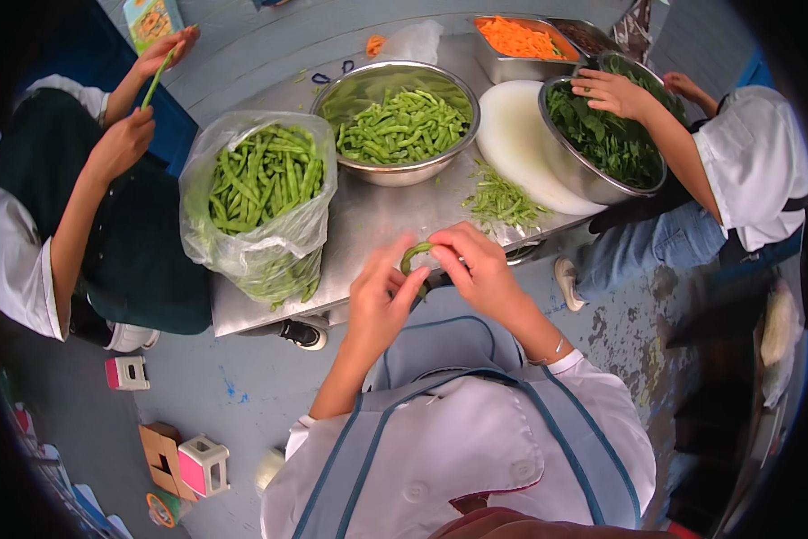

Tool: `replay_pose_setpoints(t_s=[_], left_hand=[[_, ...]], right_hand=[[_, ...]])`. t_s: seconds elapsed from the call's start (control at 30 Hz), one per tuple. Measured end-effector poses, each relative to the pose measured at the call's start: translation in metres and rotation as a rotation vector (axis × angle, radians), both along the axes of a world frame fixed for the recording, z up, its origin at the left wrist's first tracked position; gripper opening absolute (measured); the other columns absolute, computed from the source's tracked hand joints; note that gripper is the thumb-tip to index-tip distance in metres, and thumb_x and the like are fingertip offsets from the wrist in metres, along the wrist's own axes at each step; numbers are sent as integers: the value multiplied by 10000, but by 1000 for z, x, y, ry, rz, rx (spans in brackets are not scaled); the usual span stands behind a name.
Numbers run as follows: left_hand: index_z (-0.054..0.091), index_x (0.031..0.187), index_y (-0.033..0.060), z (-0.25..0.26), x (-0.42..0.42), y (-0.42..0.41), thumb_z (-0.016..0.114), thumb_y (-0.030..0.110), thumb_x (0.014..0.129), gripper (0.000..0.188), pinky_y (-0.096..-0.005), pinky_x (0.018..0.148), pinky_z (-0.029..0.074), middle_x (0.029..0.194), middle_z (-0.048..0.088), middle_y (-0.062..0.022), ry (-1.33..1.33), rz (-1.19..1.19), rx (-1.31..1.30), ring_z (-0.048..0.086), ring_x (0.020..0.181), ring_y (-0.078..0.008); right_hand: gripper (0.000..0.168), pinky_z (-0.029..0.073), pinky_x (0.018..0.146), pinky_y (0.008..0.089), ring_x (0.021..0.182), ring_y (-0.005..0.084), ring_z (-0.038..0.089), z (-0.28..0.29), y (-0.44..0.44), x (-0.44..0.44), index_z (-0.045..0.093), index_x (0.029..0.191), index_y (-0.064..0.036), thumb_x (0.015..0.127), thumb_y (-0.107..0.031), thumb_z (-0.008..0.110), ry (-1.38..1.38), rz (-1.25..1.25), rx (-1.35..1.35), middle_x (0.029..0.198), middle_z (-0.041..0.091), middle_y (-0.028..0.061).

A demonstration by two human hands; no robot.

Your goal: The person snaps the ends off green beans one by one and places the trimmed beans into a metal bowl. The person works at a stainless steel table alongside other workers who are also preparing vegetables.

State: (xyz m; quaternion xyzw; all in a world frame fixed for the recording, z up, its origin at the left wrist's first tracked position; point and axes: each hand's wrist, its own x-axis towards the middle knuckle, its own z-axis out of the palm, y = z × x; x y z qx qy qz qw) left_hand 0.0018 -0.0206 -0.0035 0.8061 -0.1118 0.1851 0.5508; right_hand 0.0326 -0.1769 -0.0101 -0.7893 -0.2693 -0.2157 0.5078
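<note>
My left hand (384, 296) and my right hand (470, 259) both pinch one bent green bean (414, 253) over the table's near edge. Ahead of them a pile of bean trimmings (502, 199) lies on the steel table (370, 222). Whole green beans (269, 178) fill a clear plastic bag (202, 195) to the left. Behind my hands, a steel bowl (404, 176) contains short bean pieces (411, 124).
At left, a person's hands (124, 138) hold a long bean. On the right, a co-worker's hand (609, 93) rests over a steel bowl of leafy greens (593, 145), beside a white cutting board (512, 135). A tray of shredded carrot (518, 40) stands behind. Small stools (204, 465) are on the floor.
</note>
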Motion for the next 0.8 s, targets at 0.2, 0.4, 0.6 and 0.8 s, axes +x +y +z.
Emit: replay_pose_setpoints(t_s=[0.2, 0.4, 0.6, 0.8], left_hand=[[628, 999, 68, -8, 12, 9, 648, 69, 775, 225, -276, 529, 459, 806, 599, -85, -88, 79, 136, 576, 590, -209], [630, 970, 42, -16, 13, 16, 639, 33, 780, 190, -258, 474, 422, 772, 589, -66, -157, 94, 292, 541, 561, -129], [605, 962, 65, -30, 14, 11, 614, 75, 799, 164, -284, 490, 468, 808, 610, -66, -105, 120, 89, 595, 606, -212], [599, 986, 39, -34, 12, 10, 598, 57, 813, 174, -290, 575, 499, 894, 634, -96, -123, 135, 174, 620, 657, -207]], right_hand=[[127, 496, 560, 256, 643, 157, 622, 4, 13, -2, 582, 951, 17, 836, -31, 555, 216, 90, 92, 834, 592, 107], [140, 485, 538, 210, 626, 108, 610, -4, 14, 5, 586, 971, 18, 844, -34, 558, 377, 125, 131, 738, 611, 75], [111, 496, 558, 214, 622, 90, 592, -10, 23, 7, 588, 939, 24, 852, -37, 557, 617, 217, 359, 759, 617, 52], [82, 445, 470, 217, 525, 80, 517, -24, 22, 7, 564, 887, 20, 870, -50, 523, 693, 275, 461, 697, 575, 50]])
